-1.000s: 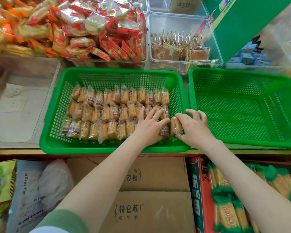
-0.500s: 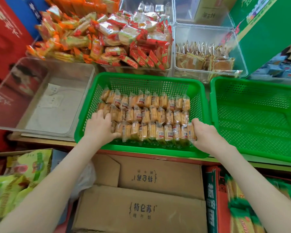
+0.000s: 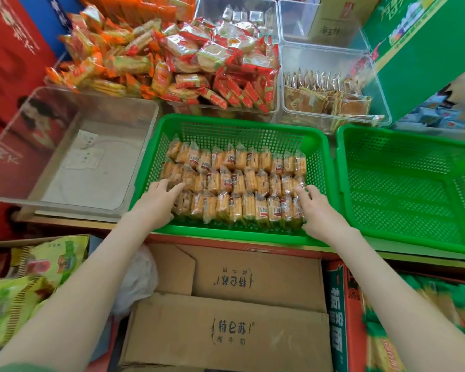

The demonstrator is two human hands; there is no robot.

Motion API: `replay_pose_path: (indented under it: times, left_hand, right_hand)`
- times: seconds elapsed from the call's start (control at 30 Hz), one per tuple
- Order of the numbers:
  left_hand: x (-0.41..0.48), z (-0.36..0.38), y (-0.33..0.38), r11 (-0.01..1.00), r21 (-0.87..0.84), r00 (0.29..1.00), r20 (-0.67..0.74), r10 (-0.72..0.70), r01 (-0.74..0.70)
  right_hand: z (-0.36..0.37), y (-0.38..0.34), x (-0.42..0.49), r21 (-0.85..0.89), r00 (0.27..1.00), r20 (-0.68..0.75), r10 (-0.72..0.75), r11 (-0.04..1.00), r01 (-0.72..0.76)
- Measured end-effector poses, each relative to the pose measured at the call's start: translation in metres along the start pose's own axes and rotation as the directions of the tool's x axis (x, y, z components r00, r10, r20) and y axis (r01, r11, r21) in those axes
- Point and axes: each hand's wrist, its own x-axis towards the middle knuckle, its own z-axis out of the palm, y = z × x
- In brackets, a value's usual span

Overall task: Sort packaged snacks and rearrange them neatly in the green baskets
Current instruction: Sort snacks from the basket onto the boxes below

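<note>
Squaring rows of snack packs (image 3: 236,181) in first green basket (image 3: 239,238) with straight-fingered left hand (image 3: 156,202) and right hand (image 3: 317,210). Leaving second green basket (image 3: 403,189) unfilled.

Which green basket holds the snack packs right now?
The left green basket, where the left hand and right hand touch rows of orange snack packs. The right green basket shows only bare mesh.
</note>
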Motion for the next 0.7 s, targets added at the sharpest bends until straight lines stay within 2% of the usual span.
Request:
replay_pose_path:
  times: [0.1, 0.27, 0.43, 0.57, 0.7]
  left_hand:
    - [0.001, -0.002, 0.001, 1.000, -0.009, 1.000, -0.014, 0.003, -0.003]
    - [-0.001, -0.007, -0.001, 0.999, -0.047, 0.999, -0.030, 0.016, -0.017]
    - [0.001, -0.020, 0.014, 0.997, -0.048, 0.989, -0.133, 0.059, -0.065]
    - [0.017, -0.029, 0.044, 0.990, -0.110, 0.966, -0.250, 0.059, -0.089]
    - [0.036, -0.031, 0.092, 0.964, -0.070, 0.928, -0.300, 0.223, -0.255]
  right_hand:
    - [-0.002, 0.001, 0.003, 0.021, 1.000, -0.009, 0.010, 1.000, -0.010]
    - [-0.011, 0.008, 0.005, 0.049, 0.994, -0.110, 0.005, 0.999, 0.000]
    - [-0.023, 0.011, 0.014, 0.343, 0.949, -0.296, 0.110, 0.939, -0.002]
    - [-0.014, 0.010, 0.025, 0.309, 0.972, -0.204, 0.115, 0.950, -0.047]
    - [-0.009, 0.008, 0.035, 0.295, 0.980, -0.142, 0.136, 0.951, -0.090]
